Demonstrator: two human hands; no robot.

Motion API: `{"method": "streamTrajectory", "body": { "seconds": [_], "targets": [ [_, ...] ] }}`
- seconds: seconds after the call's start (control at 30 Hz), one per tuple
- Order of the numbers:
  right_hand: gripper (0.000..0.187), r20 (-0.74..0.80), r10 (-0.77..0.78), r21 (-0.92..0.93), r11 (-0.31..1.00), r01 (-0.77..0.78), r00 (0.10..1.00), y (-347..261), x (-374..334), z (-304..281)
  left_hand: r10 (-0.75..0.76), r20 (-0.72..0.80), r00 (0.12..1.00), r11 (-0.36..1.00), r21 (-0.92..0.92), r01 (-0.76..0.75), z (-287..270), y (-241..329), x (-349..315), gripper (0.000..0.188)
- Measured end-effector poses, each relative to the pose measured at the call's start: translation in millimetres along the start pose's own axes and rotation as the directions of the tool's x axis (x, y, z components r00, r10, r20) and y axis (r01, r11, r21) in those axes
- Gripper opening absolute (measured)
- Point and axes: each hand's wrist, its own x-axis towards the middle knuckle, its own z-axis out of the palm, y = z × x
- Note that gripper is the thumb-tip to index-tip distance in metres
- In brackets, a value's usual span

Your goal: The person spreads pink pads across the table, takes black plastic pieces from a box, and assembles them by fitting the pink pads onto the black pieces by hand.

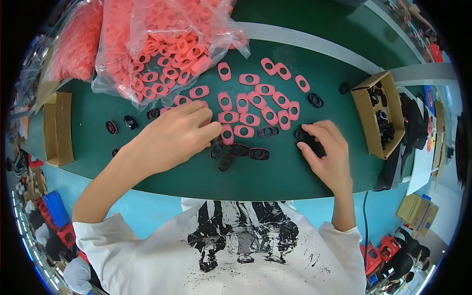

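My left hand [184, 132] is closed, its fingertips bent down at the left edge of the pink rings; whatever is between them is hidden. Right beside those fingertips lies a pink oval ring [227, 134], and a loose group of similar pink rings [250, 119] spreads beyond it. Just below are several black oval housings [259, 154]. My right hand [328, 152] pinches a black oval housing [300, 134] between thumb and fingers, low over the green table; the hand partly covers it. Another black housing [268, 132] lies between my hands.
Clear plastic bags of pink rings [169, 61] fill the far left. A cardboard box [361, 98] with black parts stands at right, an open cardboard box [58, 129] at left. A few black pieces [130, 122] lie left of my arm. The green table's [290, 179] edge curves before me.
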Motion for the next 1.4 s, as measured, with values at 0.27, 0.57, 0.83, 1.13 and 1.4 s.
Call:
{"method": "streamTrajectory", "body": {
  "seconds": [0.27,0.57,0.83,1.13,1.4],
  "targets": [
    [0.032,0.073,-0.026,-0.011,1.0,0.027,0.997,5,7,-7,-0.05,-0.112,0.992,0.998,-0.032,0.046,13,8,-6,0.021],
    [0.046,-0.013,0.03,-0.056,0.998,-0.03,0.999,-7,6,-1,-0.136,-0.044,0.99,0.987,-0.09,0.132,9,7,-9,0.025],
    [0.044,-0.068,-0.068,-0.001,0.998,0.068,0.995,-2,29,-1,-0.158,-0.034,0.987,0.984,-0.092,0.155,8,13,-6,0.026],
    [0.04,0.093,-0.069,-0.02,0.997,0.071,0.993,-8,45,6,-0.2,-0.219,0.955,0.973,-0.162,0.166,-5,13,-21,0.031],
    [0.038,0.121,-0.137,-0.067,0.987,0.146,0.983,-5,47,-4,-0.61,-0.454,0.649,0.786,-0.246,0.567,-35,10,-120,0.029]
  ]
}}
